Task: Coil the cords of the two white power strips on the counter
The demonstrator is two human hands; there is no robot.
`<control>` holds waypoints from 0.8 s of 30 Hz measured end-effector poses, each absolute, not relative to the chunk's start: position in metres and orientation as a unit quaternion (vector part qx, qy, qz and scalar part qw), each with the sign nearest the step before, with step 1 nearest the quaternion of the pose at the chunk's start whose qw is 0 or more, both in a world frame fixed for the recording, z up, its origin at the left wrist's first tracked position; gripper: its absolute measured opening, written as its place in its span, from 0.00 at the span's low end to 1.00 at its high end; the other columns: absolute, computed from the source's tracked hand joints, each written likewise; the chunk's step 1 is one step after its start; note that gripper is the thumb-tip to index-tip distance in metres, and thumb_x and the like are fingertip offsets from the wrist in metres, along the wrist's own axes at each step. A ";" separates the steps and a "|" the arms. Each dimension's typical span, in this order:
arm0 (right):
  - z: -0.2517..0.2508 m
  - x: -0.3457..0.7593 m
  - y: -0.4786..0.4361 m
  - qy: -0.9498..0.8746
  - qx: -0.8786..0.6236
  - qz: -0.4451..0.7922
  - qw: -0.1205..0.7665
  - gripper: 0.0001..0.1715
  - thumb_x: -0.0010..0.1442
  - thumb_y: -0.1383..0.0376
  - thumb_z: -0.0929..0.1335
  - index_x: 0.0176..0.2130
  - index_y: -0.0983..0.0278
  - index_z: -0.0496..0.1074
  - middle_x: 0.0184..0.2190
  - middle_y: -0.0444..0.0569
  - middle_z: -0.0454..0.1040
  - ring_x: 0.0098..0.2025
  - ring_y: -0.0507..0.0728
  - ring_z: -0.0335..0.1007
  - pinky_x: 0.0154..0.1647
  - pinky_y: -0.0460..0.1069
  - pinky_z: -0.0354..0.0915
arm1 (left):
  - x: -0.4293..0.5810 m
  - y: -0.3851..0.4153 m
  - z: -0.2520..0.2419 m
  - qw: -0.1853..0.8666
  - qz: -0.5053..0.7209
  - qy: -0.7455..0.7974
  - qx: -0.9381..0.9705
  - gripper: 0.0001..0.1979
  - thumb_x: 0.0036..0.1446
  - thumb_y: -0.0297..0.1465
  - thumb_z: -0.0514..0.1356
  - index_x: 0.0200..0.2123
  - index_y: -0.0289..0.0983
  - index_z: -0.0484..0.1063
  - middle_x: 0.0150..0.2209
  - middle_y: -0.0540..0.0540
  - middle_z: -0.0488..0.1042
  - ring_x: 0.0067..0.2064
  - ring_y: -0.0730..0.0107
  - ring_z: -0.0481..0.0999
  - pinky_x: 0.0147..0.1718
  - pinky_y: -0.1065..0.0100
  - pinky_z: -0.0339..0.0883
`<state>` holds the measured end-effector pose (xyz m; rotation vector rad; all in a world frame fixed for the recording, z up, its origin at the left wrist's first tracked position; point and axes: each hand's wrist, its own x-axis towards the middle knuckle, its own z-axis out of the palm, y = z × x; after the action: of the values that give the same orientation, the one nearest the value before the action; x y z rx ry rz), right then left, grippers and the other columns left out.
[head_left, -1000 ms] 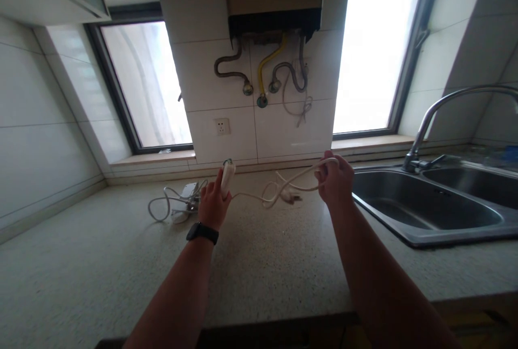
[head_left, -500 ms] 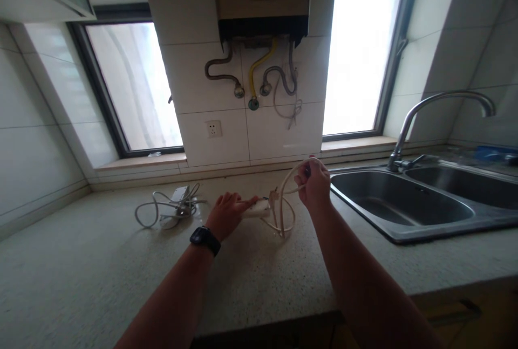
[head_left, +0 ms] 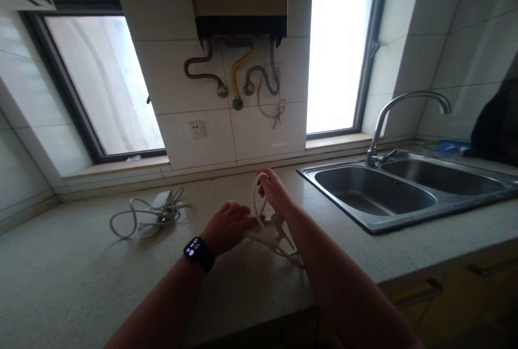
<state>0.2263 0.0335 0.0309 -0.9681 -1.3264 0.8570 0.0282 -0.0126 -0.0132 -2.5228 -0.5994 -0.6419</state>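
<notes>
My left hand point(head_left: 230, 225), with a dark watch point(head_left: 198, 253) on its wrist, is closed over a white block-shaped electrical device on the countertop. Most of that device is hidden under the fingers, so its exact kind does not show. A white power cord point(head_left: 256, 198) rises in a loop, and my right hand point(head_left: 273, 190) pinches it at the top, just to the right of my left hand. More of the cord and a pale plug point(head_left: 277, 221) lie below, partly covered by my right forearm.
To the left on the speckled counter point(head_left: 73, 262) lies a white adapter point(head_left: 163, 199) with a tangled cable point(head_left: 133, 214). A double sink point(head_left: 366, 225) with a tall faucet point(head_left: 384, 117) is on the right. On the wall are a socket point(head_left: 196, 130) and a water heater point(head_left: 238, 4).
My right hand has carried the cord leftward, close to my left hand. The loop now stands over the device. The whole view has shifted toward the right.
</notes>
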 end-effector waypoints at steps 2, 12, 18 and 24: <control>0.027 0.232 0.029 -0.695 -0.474 0.296 0.453 0.20 0.64 0.51 0.66 0.43 0.66 0.66 0.34 0.45 0.69 0.32 0.51 0.63 0.32 0.49 0.59 | 0.029 -0.012 -0.015 0.200 -0.267 -0.221 -0.917 0.16 0.62 0.29 0.60 0.53 0.40 0.65 0.49 0.48 0.70 0.51 0.62 0.66 0.53 0.57 0.58; 0.038 0.241 0.017 -0.734 -0.431 0.060 0.522 0.35 0.50 0.52 0.75 0.52 0.63 0.66 0.47 0.47 0.69 0.44 0.53 0.66 0.44 0.49 0.64 | 0.013 0.003 -0.021 0.093 -0.376 -0.382 -0.839 0.33 0.53 0.39 0.70 0.55 0.38 0.56 0.43 0.50 0.74 0.47 0.65 0.71 0.49 0.61 0.64; 0.039 0.238 0.020 -0.696 -0.342 0.292 0.560 0.29 0.50 0.60 0.67 0.50 0.68 0.66 0.45 0.51 0.67 0.39 0.52 0.61 0.40 0.48 0.61 | 0.011 -0.002 -0.019 0.096 -0.379 -0.350 -0.851 0.42 0.63 0.43 0.62 0.72 0.51 0.41 0.48 0.49 0.75 0.44 0.65 0.76 0.41 0.64 0.69; 0.045 0.238 0.024 -0.576 -0.321 0.445 0.606 0.43 0.52 0.43 0.64 0.58 0.67 0.63 0.52 0.53 0.68 0.43 0.55 0.63 0.39 0.47 0.60 | 0.014 -0.007 -0.010 -0.014 -0.406 -0.387 -0.828 0.30 0.68 0.45 0.56 0.69 0.60 0.51 0.55 0.52 0.71 0.53 0.69 0.72 0.52 0.63 0.65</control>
<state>0.2377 0.0237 0.0450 -0.7426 -1.3309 1.0299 0.0136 -0.0074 -0.0104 -2.6251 -1.2258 -1.2872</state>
